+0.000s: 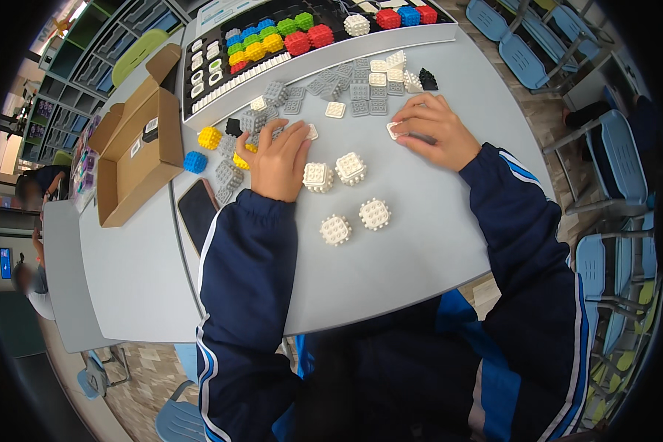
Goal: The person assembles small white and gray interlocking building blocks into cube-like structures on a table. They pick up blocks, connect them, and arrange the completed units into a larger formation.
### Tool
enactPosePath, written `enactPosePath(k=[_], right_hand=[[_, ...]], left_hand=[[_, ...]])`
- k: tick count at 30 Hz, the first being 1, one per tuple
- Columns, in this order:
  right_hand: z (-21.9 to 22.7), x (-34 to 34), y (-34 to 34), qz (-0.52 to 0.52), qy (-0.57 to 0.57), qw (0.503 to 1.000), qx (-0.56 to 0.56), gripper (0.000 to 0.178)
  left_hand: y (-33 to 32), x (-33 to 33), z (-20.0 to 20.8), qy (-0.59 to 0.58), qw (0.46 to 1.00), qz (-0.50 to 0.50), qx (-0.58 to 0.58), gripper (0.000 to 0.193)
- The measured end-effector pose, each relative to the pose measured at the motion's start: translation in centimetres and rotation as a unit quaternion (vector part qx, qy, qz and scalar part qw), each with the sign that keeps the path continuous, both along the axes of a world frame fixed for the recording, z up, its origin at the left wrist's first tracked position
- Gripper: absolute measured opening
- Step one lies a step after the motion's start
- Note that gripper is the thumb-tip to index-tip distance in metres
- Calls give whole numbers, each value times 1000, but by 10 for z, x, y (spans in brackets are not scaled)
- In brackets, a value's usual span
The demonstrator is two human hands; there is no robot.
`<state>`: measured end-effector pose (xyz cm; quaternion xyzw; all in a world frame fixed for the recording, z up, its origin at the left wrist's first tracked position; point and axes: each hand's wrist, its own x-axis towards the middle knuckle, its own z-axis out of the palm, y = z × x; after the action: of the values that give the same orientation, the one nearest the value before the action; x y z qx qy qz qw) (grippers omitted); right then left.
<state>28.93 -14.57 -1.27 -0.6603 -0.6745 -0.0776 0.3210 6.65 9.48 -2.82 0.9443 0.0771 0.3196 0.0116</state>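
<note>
My left hand rests on the grey table with its thumb and index finger closed at the edge of a small white square plate. Across from it, my right hand pinches another white square plate between thumb and fingers, which partly cover it. Between and below the hands sit white studded cubes: one beside my left thumb, one right of it, and two nearer, at left and right. A loose white plate lies farther back.
Grey plates and blocks spread behind my hands. A kit tray of coloured cubes spans the back. At left are an open cardboard box, a phone, a yellow cube and a blue cube. Chairs stand right.
</note>
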Motion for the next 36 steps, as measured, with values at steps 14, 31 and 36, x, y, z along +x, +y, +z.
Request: enactPosePath(k=[14,31,36], right_hand=[[1,-13,-5,-6,38,999,-9,19],[20,-75,-9,196,118,972,57,30],[15,-80,-5,218,119,967,51,29]], left_hand=[[-24,-49,20,-103,985,-29,-139,30],[-74,-89,35,-34,935,-230,-266,38],[-74,-88,34,-27,941,-223,-254,38]])
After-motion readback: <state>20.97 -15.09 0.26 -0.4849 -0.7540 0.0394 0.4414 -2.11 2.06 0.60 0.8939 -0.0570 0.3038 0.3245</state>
